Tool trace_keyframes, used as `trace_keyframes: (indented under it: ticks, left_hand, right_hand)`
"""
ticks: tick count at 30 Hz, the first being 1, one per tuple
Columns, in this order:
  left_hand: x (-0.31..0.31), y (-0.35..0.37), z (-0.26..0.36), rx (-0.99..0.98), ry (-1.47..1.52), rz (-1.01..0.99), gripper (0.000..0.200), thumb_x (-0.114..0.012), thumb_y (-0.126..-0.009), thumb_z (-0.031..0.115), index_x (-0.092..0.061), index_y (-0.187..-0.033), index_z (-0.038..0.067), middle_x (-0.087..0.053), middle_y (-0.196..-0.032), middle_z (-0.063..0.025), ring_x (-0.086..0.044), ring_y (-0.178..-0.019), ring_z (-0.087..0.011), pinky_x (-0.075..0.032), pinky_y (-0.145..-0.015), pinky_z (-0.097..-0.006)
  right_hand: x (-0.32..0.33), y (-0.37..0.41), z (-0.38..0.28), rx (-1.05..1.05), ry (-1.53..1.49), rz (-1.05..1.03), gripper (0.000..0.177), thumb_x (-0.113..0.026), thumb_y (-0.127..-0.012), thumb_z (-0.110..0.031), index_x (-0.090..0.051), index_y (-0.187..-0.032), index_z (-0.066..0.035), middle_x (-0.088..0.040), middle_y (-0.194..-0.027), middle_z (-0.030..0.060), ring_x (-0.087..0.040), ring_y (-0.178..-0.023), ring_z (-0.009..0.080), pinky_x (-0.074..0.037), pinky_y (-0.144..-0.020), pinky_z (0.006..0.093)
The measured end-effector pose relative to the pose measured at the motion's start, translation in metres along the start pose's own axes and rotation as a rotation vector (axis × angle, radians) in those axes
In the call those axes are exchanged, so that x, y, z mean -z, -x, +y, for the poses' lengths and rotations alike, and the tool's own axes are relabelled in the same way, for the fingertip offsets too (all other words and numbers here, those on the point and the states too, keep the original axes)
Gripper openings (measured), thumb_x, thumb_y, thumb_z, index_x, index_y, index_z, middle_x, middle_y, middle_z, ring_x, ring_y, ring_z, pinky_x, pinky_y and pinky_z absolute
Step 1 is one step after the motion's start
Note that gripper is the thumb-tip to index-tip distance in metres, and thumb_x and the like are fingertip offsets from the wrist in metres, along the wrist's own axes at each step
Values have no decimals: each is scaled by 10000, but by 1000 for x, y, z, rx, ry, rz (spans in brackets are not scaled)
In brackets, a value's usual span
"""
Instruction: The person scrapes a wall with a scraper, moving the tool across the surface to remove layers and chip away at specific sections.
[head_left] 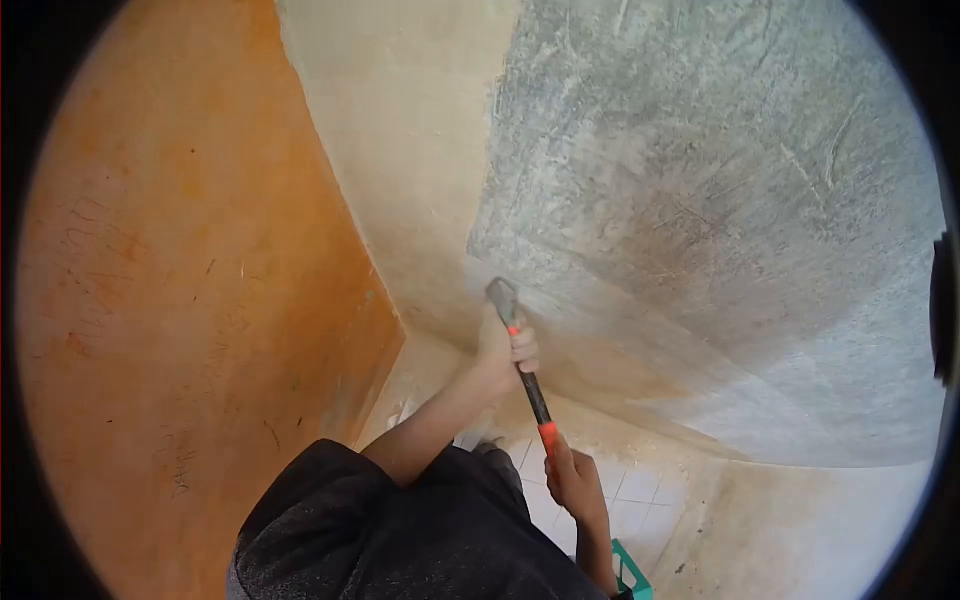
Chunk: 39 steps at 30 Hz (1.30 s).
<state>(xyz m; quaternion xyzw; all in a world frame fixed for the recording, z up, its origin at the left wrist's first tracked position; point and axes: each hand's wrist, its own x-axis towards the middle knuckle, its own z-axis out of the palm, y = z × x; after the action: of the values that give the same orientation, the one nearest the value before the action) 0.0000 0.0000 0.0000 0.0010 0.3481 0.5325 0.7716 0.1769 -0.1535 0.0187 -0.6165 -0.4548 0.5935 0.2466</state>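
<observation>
The hammer (529, 390) is standing almost upright in the middle of the scene, its grey head pressing against the lower edge of the rough grey patch (720, 200) on the far wall, just where that patch is meeting the cream plaster (400, 150). The left hand (505, 345) is wrapping tightly around the black handle right under the head, probably to steer the head onto the wall. The right hand (572, 480) is closing around the near end of the handle, just below an orange band, likely supplying the push. Both arms are reaching out from the dark clothing (400, 530) at the near edge. An orange wall (180, 300) is filling the left side and joining the cream plaster at a corner. White floor tiles (635, 495) are showing below the hands, and a teal crate (632, 580) is peeking in just beside the right forearm.
</observation>
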Motion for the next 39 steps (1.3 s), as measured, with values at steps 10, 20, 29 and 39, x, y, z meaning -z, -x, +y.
trace_keyframes:
  ticks: [10,20,29,39]
  left_hand:
    - [-30,13,-48,92,120,-26,465,-320,-969,507,-382,-641,184,-212,-469,65,-183,-364,-88,-168,-371,-279]
    - [-30,1,-41,53,238,11,419,-283,-979,413,-379,-638,190,-204,-491,69,-203,-377,-88,-182,-375,-271]
    - [-58,19,-29,19,305,5,412,-295,-969,427,-397,-651,185,-225,-485,64,-222,-381,-97,-215,-394,-290]
    - [-23,16,-15,97,264,-30,366,-318,-982,424,-426,-722,190,-243,-492,64,-238,-374,-78,-192,-362,-257]
  right_hand:
    - [58,38,-13,-103,42,-10,535,-430,-1014,-498,-489,-670,-93,-392,-509,-54,-350,-400,39,-265,-378,227]
    - [81,17,-54,-104,168,-82,510,-436,-1015,-465,-528,-705,-71,-414,-510,-52,-349,-399,42,-260,-375,230]
    - [96,37,-78,-144,98,-122,524,-465,-1003,-480,-552,-729,-42,-414,-490,-37,-378,-408,53,-296,-396,244]
    - [47,37,-59,-110,8,-220,497,-402,-1029,-470,-505,-775,-56,-416,-476,-23,-367,-359,65,-296,-352,237]
